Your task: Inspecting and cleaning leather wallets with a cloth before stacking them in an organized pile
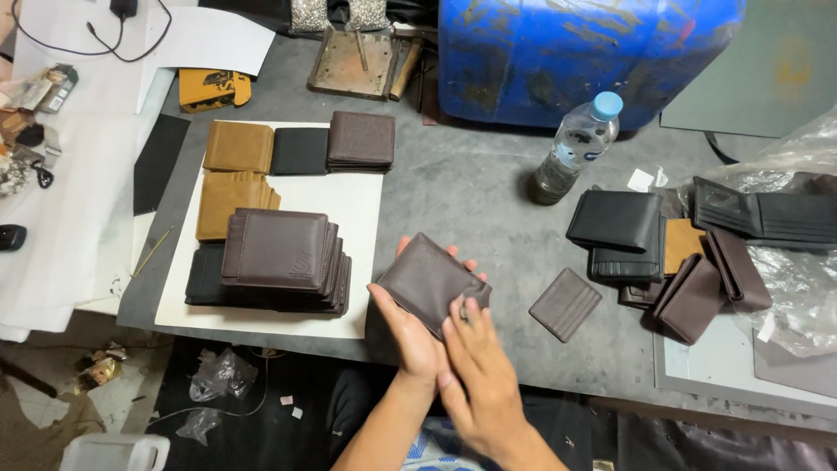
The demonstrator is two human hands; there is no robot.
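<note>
**Now: brown wallet held in both hands, lower centre of frame**

Currently the left hand (410, 336) cups a dark brown folded wallet (432, 281) from below, thumb along its near left edge, fingertips showing past the far edge. The right hand (479, 375) lies flat against the wallet's near right corner, fingers pressed on the cover, not wrapped around it. The wallet is held tilted just above the desk (471, 187), not resting on it.

Handling, judged: looks light, thin, leather-like, semi-stiff; flexes at the fold but keeps shape. Surface is smooth, mildly slippery, could scuff. Best hold is a pinch across both long edges or a palm under with thumb on top, near the fold so it does not flop open.

Around it: stack of brown wallets (281, 253) on a white sheet (357, 205) at left centre, with tan wallets (237, 146) and a black one (299, 151) above. A brown card holder (565, 303) lies just right of the hands. A heap of black and brown wallets (663, 253) sits at right. Plastic water bottle (577, 146) and blue drum (575, 52) are at upper centre-right.
</note>
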